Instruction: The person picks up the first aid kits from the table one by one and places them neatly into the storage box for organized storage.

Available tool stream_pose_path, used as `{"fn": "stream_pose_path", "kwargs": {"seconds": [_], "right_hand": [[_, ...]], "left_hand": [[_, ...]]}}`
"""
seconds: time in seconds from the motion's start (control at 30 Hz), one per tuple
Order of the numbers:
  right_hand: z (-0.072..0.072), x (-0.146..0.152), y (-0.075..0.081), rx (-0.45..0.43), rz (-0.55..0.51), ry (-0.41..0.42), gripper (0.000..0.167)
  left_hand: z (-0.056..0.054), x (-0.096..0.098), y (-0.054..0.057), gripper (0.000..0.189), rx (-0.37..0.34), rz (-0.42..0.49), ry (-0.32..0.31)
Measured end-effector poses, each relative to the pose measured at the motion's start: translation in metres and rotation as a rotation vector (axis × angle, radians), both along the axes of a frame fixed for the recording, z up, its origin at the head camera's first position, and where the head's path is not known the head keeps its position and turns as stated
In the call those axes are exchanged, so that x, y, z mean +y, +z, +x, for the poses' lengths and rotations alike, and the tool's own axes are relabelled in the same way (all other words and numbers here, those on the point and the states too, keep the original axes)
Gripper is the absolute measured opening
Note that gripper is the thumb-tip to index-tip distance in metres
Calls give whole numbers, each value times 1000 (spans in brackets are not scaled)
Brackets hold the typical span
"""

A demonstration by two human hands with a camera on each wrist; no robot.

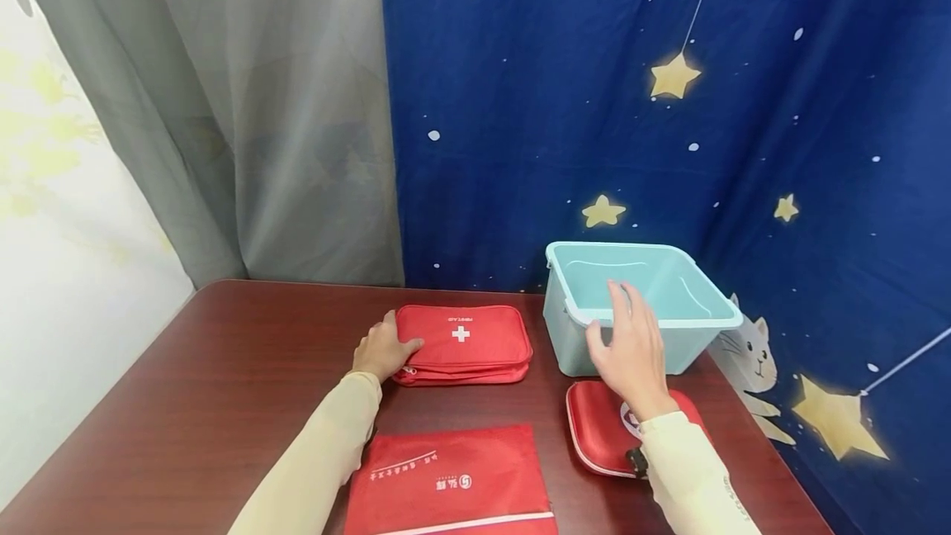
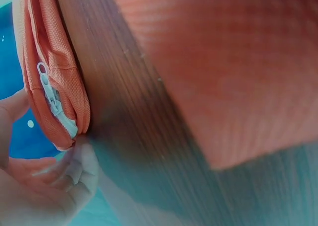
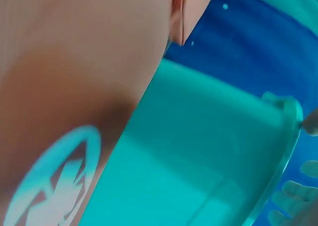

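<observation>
My left hand (image 1: 388,347) grips the left end of a red first-aid pouch (image 1: 464,343) with a white cross, thumb on top. In the left wrist view its curled fingers (image 2: 69,174) sit at the pouch's corner (image 2: 54,67), just below the white zipper pull (image 2: 47,84). My right hand (image 1: 624,329) hovers with relaxed, spread fingers at the near rim of a light blue plastic bin (image 1: 698,322). The right wrist view shows the bin's wall (image 3: 198,151) and the fingertips (image 3: 293,196) beside its rim; I cannot tell whether they touch it.
A red hard-shell case (image 1: 598,428) lies under my right wrist, its white emblem (image 3: 54,191) close in the right wrist view. A flat red pouch (image 1: 453,481) lies at the near edge. All rest on a dark wooden table (image 1: 223,386). Curtains hang behind.
</observation>
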State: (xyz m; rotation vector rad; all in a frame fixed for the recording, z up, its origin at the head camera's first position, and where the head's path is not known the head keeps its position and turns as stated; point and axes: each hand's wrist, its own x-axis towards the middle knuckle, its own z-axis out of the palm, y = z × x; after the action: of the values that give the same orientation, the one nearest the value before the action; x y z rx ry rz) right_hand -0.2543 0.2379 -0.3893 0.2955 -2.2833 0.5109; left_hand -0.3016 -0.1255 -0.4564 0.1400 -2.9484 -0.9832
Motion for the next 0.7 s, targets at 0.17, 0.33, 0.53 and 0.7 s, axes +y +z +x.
{"fn": "stream_pose_path", "kwargs": {"seconds": [0.17,0.33,0.53,0.7], "right_hand": [[3,21,-2,1,-14,-21,61],[8,41,-8,-17,-12,-68,62],[12,65,-14,-16,-15,-119,59],[14,85,-20,-39,-20,-165,57]], "left_hand": [[1,1,2,79,-28,19,31],[0,0,0,65,-7,39,31],[0,2,0,68,27,58,35],[1,4,3,72,39,55,35]]}}
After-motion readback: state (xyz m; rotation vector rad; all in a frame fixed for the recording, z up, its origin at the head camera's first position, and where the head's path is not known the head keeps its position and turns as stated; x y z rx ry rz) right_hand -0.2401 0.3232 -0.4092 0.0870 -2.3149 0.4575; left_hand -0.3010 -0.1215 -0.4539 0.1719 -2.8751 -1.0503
